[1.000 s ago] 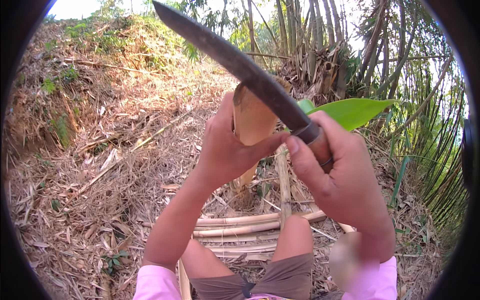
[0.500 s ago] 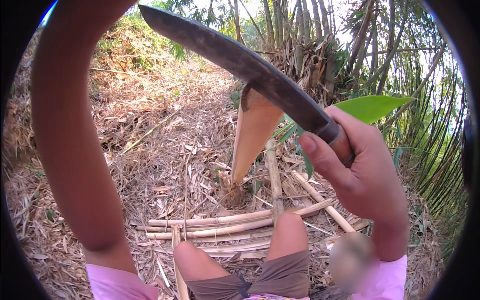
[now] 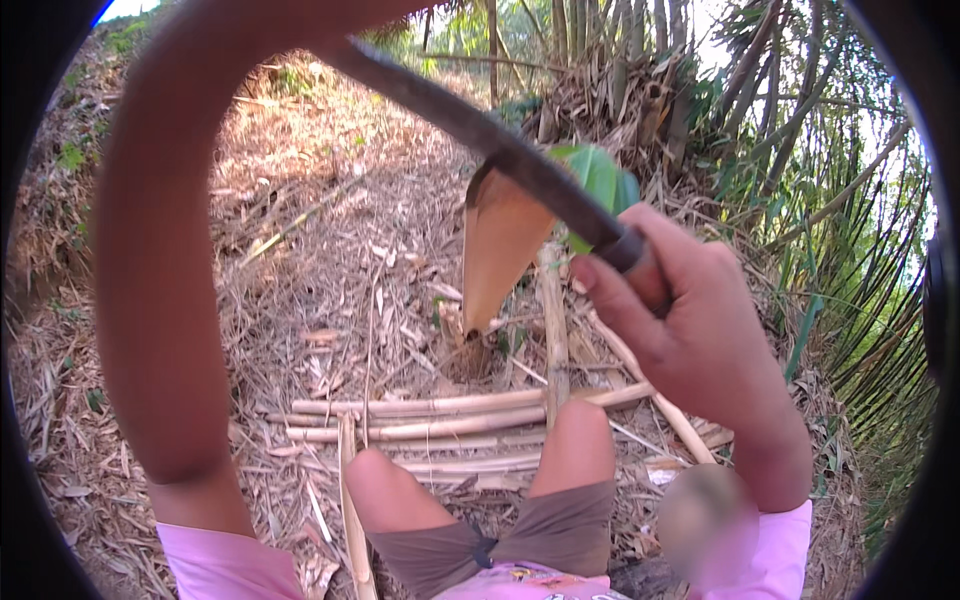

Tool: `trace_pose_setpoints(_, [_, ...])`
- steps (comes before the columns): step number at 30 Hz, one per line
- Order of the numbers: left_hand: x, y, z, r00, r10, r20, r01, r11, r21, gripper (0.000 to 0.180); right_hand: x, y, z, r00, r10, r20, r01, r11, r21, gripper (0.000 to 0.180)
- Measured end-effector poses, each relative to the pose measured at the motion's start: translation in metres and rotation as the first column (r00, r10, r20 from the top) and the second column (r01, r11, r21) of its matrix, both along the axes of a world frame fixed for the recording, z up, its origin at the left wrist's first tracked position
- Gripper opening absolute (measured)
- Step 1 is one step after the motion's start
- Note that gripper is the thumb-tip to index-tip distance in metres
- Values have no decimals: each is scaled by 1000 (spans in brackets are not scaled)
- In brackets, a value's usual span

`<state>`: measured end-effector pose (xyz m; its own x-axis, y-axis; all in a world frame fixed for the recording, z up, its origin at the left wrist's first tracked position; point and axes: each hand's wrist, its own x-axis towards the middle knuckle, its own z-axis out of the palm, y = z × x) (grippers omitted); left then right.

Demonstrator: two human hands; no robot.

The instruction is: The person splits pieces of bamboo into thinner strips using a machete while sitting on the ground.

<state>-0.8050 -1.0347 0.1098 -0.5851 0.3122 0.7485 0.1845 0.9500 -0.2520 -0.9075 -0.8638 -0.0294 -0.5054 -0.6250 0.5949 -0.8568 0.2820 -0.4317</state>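
My right hand (image 3: 690,310) is closed round the wooden handle of a machete (image 3: 480,135). Its long dark blade slants up to the left, and the tip reaches the edge of my raised left forearm. Below the blade's middle is a tan, tapering piece (image 3: 500,240), perhaps split bamboo, broad at the top and narrow below. Its dark upper edge meets the blade in view; whether they touch I cannot tell. A green leaf (image 3: 597,180) shows behind the blade, near my right hand. My left arm (image 3: 160,270) arches up past the top edge, leaving that hand out of sight.
Several cut bamboo poles (image 3: 470,405) lie crosswise before my knees, with another pole (image 3: 553,330) running away from me. A short stump (image 3: 465,360) stands below the tan piece. Dry leaves (image 3: 300,230) cover the ground. Bamboo clumps (image 3: 640,90) rise behind and at right.
My right hand and the machete have shifted a little left and the blade tip has come down to my left forearm. The green leaf now shows left of my hand. The whole view has shifted slightly.
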Motion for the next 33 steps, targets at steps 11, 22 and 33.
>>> trace_pose_setpoints(11, [-29,-16,-15,966,70,250,-75,997,10,70,18,11,-12,997,14,77,-13,1000,-16,20])
trace_pose_setpoints(22, [-93,-53,-66,990,4,-142,-16,997,-80,42,14,2,-36,997,-20,75,26,996,-87,25])
trace_pose_setpoints(33, [-77,-35,-61,893,384,234,-347,920,-183,39,12,-20,-38,996,-71,53,76,991,-113,23])
